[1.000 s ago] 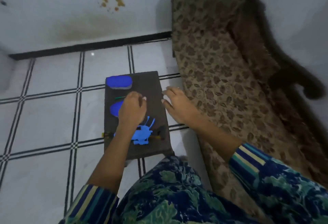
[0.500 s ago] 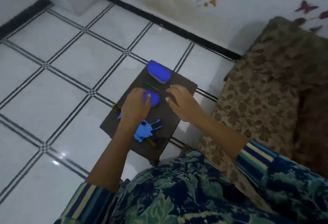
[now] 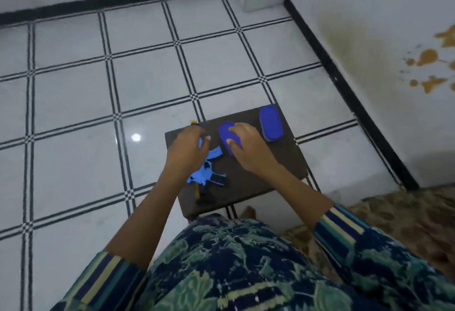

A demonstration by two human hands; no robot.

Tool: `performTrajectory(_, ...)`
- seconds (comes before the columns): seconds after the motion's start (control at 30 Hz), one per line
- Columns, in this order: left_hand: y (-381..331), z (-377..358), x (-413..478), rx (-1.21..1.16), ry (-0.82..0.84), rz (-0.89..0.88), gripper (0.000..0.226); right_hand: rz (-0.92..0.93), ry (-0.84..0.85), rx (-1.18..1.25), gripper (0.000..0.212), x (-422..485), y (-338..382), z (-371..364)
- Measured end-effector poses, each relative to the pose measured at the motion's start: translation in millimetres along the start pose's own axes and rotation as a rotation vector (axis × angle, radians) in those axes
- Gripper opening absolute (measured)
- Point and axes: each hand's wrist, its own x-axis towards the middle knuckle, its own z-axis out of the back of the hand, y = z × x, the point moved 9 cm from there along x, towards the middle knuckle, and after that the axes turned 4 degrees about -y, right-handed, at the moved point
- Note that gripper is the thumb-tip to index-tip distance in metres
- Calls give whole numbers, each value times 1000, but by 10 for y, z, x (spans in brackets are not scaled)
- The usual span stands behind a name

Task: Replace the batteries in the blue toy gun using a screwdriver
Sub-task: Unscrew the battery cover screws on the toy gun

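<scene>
The blue toy gun (image 3: 205, 175) lies on a small dark stool (image 3: 275, 163), its yellow muzzle tip (image 3: 193, 122) poking out past my left hand. My left hand (image 3: 187, 150) is curled over the gun's barrel, and blue shows between the thumb and fingers. My right hand (image 3: 248, 149) rests on a blue oval piece (image 3: 225, 132) in the middle of the stool, thumb and fingers closed around its near end. No screwdriver or batteries can be made out.
A second blue oval piece with a grey rim (image 3: 270, 123) lies at the stool's far right corner. White tiled floor surrounds the stool. A wall with a black skirting (image 3: 344, 81) runs on the right, and a patterned sofa (image 3: 406, 212) is beside my right arm.
The view has swung round. My left hand moved off the blue oval piece onto the gun's barrel. My right hand moved onto the oval piece. The green screwdriver seen earlier is out of sight.
</scene>
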Motion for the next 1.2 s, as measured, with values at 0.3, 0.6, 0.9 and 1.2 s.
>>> performTrajectory(0.3,-74,1,-27,-5,-74,65,25,74,6,-8,44,54,20,-96)
performTrajectory(0.6,127,-390,43,-59,-57,229,28,32,85,57,38,408,-278,-248)
performTrajectory(0.9,388,-1023,254,-81,-165,335,28,34,185,72,37,755,-957,-873)
performTrajectory(1.2,940,-2171,765,-96,-267,265,23,99,83,41,39,997,-1977,-1706)
